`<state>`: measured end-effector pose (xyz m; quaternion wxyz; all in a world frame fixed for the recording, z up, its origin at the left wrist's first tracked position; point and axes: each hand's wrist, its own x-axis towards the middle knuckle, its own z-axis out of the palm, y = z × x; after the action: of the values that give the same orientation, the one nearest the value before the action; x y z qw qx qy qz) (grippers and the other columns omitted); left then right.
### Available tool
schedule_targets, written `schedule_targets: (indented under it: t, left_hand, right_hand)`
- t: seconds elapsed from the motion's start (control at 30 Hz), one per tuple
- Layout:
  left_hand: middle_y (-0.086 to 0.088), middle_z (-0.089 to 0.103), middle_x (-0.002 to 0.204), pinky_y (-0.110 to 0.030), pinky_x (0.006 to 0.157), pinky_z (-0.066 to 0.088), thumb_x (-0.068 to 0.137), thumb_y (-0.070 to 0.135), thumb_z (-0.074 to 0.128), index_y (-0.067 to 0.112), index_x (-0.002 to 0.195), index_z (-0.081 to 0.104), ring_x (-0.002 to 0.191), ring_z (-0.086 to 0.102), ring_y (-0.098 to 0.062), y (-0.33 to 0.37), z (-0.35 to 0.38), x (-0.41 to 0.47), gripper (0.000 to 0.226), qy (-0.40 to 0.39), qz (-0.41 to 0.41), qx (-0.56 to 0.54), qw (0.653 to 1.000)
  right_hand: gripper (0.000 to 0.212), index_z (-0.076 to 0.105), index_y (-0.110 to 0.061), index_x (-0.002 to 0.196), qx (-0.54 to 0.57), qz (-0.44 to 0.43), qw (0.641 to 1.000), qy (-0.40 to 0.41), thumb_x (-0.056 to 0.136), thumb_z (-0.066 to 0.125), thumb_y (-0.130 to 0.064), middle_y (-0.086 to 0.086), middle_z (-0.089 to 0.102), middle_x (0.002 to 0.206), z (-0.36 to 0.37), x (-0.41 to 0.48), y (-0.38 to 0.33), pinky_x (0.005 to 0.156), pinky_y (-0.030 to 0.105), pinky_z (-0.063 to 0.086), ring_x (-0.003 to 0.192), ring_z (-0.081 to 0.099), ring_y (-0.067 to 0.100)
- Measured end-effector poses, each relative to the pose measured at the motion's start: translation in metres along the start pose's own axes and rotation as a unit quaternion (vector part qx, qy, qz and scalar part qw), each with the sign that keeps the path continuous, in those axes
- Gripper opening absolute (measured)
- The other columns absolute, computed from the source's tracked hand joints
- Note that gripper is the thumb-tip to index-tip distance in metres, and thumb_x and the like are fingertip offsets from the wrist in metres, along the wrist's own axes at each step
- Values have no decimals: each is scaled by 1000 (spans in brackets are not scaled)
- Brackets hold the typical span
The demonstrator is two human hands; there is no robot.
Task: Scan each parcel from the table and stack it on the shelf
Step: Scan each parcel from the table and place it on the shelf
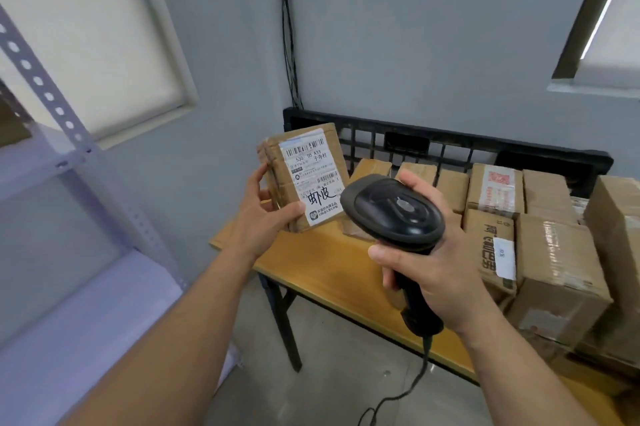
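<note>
At 9 o'clock stands a pale lilac metal shelf rack with a perforated upright. Behind it, a window covered by a cream roller blind sits in the grey wall. A bundle of black cables runs down the wall corner at 12 o'clock.

The left hand grips a small flat brown cardboard parcel. Its thumb is pressed on the front lower corner and its fingers are curled round the left edge. The parcel is held in the air above the left end of the yellow wooden bench, touching nothing else. Its long axis stands nearly upright, the top leaning slightly toward 11 o'clock. Its white printed shipping label faces the viewer and the scanner.

Behind the parcel, a black slatted plastic crate panel stands on edge against the wall.

At 3 o'clock of the parcel, just beside it but apart, is a black corded handheld barcode scanner. Its head is aimed toward 10 o'clock at the label and its handle runs down toward 5 o'clock. The right hand is clamped round that handle, with one finger lying along the far side of the head. The scanner's black cable hangs toward the floor at 6 o'clock.

From 2 to 4 o'clock, taped brown cardboard boxes crowd the bench, packed side by side and stacked.
</note>
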<state>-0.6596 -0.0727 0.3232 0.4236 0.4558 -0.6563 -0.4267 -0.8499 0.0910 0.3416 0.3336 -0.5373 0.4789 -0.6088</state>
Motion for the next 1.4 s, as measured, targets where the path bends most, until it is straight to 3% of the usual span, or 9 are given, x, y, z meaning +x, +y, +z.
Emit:
schedule_targets:
  t: [0.1,0.43,0.57,0.63,0.73,0.9,1.07,1.3,1.4]
  left_hand:
    - [9,52,107,-13,58,49,81,17,75,33,145,26,94,57,-5,12,-27,-10,83,54,12,5,998]
    - [14,55,110,-24,79,51,78,24,78,34,147,27,102,60,-7,36,-149,-38,86,202,50,23,978]
    - [4,51,121,-30,85,52,82,20,74,37,146,26,109,57,-13,45,-214,-53,82,246,56,43,967]
    - [5,52,120,-25,84,53,82,19,74,36,146,26,107,57,-10,48,-247,-60,82,276,61,51,958]
    - [17,54,109,-8,69,47,82,19,73,37,147,27,94,56,5,52,-296,-72,81,326,55,68,941]
    - [4,57,124,-35,88,52,75,32,75,42,145,30,107,59,-10,44,-377,-91,84,372,23,77,925]
    - [3,62,116,-30,76,51,85,25,65,39,144,29,99,61,-13,18,-453,-97,70,409,-40,61,909]
    - [-2,62,125,-49,98,49,74,42,60,44,147,20,111,60,-25,-16,-518,-89,83,412,-117,78,900]
    - [-9,53,138,-48,102,44,90,39,52,42,150,14,119,53,-33,-26,-537,-78,71,422,-138,129,887]
  right_hand:
    - [88,40,-47,137,21,-12,999,-31,65,80,-14,4,66,113,13,9,-4,52,42,56,54,63,31]
    - [88,41,-40,135,76,-41,987,-134,60,77,-11,8,68,99,104,43,-34,49,42,52,50,58,32]
    - [86,44,-41,131,99,-46,979,-174,64,76,1,4,70,92,156,52,-45,47,36,51,49,56,29]
    - [87,45,-42,128,106,-48,976,-186,69,72,15,3,70,91,186,56,-50,47,35,51,49,55,29]
    - [86,49,-44,126,114,-54,972,-196,69,73,16,7,66,88,233,63,-53,45,35,50,46,55,30]
    - [87,52,-50,124,134,-48,962,-233,70,75,14,6,67,94,306,70,-57,47,36,49,47,56,26]
    - [84,55,-58,117,144,-31,955,-256,64,81,1,8,65,102,365,72,-59,47,32,49,47,56,26]
    - [84,54,-57,120,129,-13,955,-266,58,78,-6,7,62,111,425,77,-53,50,36,51,50,58,28]
    - [85,55,-57,119,127,-9,957,-259,60,80,-1,3,63,109,443,80,-50,50,36,51,49,57,27]
